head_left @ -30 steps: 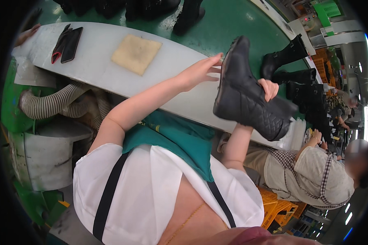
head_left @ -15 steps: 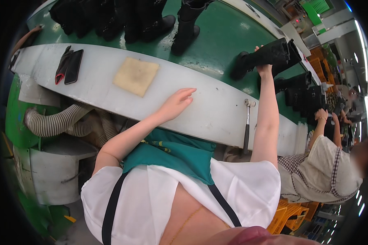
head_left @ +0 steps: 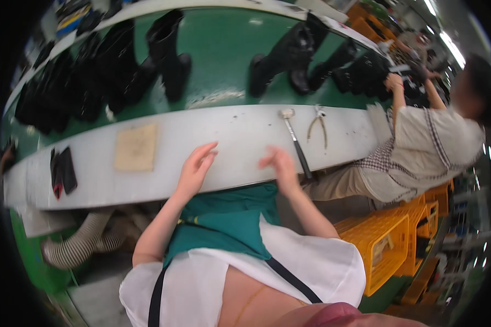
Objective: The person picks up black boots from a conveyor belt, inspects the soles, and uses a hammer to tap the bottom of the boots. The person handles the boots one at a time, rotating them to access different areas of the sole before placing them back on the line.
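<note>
Black flat pieces (head_left: 63,171) at far left of white bench (head_left: 229,136). Tan pad (head_left: 136,147) flat on bench, left of hands. Left hand (head_left: 193,169) over bench near edge, fingers loosely spread, nothing gripped. Right hand (head_left: 278,163) just beside it, open, slightly blurred, empty. Hammer (head_left: 295,143) on bench, close right of right hand, not touched. Pliers (head_left: 317,124) beyond hammer. Black boots (head_left: 169,60) standing on green belt (head_left: 223,60) behind bench. Co-worker (head_left: 420,141) at far right. Yellow crate (head_left: 387,245) below.

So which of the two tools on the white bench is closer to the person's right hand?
The hammer: its handle runs down beside the right hand. The pliers lie farther right.
</note>
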{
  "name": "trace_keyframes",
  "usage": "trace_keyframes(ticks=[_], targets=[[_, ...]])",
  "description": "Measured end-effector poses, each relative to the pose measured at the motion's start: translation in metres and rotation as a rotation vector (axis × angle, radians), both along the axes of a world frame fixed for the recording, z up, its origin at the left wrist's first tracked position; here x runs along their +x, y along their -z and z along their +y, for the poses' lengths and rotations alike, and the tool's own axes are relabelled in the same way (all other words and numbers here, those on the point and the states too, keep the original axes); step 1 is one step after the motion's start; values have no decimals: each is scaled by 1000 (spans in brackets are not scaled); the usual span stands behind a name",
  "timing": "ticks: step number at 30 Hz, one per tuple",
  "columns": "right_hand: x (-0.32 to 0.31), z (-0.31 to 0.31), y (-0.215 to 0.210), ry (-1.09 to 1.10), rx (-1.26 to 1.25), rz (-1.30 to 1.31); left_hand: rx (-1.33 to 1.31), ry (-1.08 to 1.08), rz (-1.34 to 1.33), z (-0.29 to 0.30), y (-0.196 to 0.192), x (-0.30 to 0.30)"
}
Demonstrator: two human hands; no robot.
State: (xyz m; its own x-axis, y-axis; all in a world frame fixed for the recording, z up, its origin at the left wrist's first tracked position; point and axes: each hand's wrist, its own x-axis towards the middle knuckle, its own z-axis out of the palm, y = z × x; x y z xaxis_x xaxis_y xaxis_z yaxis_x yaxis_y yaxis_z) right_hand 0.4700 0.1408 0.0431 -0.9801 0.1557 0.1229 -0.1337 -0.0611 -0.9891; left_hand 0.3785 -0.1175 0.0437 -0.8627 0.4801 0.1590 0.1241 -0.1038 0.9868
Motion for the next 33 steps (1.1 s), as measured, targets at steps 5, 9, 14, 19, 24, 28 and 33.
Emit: trace_keyframes(ticks=[5,9,14,19,24,28,33], targets=[[72,-25,46,-417,838,300,-252,184,391,-23,-1,43],[85,-20,69,-426,953,374,-508,486,830,-39,11,56],[93,-18,96,-669,1156,511,-449,493,974,-55,63,51],[94,-23,116,-789,1121,451,-483,520,1034,-50,89,64],[105,-24,132,-640,1078,492,-520,459,1065,-50,89,72],[108,-27,131,-605,1081,500,-530,451,1085,-45,95,73],[107,-26,129,-621,1070,496,-549,483,1097,-45,105,68]])
